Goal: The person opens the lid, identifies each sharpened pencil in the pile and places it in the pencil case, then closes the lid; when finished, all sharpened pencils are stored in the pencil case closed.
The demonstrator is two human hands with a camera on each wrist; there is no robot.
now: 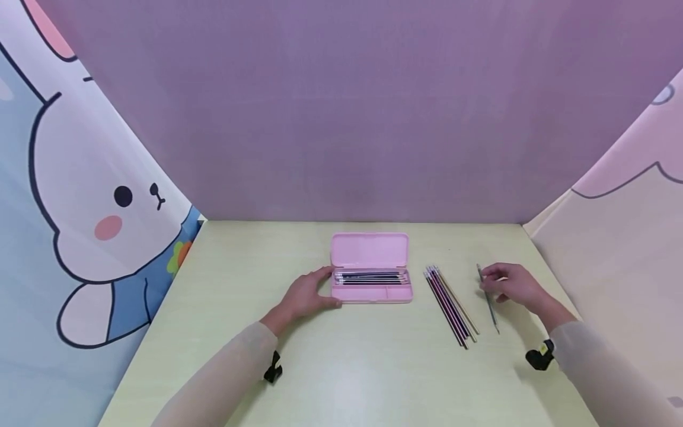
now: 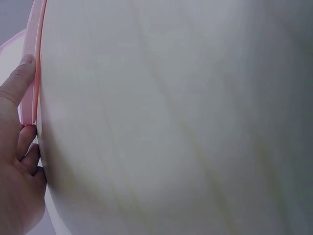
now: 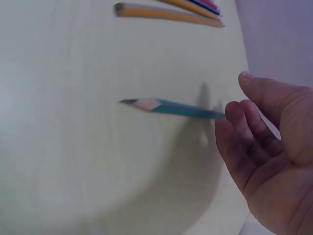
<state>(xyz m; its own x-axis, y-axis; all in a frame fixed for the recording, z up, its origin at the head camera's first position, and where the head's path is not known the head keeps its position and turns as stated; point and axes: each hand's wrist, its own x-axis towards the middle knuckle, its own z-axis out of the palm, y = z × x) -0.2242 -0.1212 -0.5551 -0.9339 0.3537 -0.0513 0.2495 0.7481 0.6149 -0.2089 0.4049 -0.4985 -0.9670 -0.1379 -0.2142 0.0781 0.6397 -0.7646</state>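
A pink pencil case (image 1: 372, 293) lies with its lid (image 1: 370, 249) raised at the back. Several dark pencils (image 1: 370, 278) fill its rear compartment. My left hand (image 1: 305, 295) grips the case's left end, thumb (image 2: 22, 78) against the front wall and the other fingers curled by the corner. At the right, my right hand (image 1: 509, 284) is over the upper part of a green pencil (image 3: 181, 108). Its thumb stands apart from the fingers, and the fingertips overlap the pencil's far end in the right wrist view. The pencil's sharpened tip points toward me.
Between the case and my right hand lies a slanted bundle of several pencils (image 1: 447, 305), dark and pinkish ones beside yellow ones. The pale table (image 1: 341, 367) ends at a purple back wall (image 1: 363, 118). Printed cloths (image 1: 107, 178) flank both sides.
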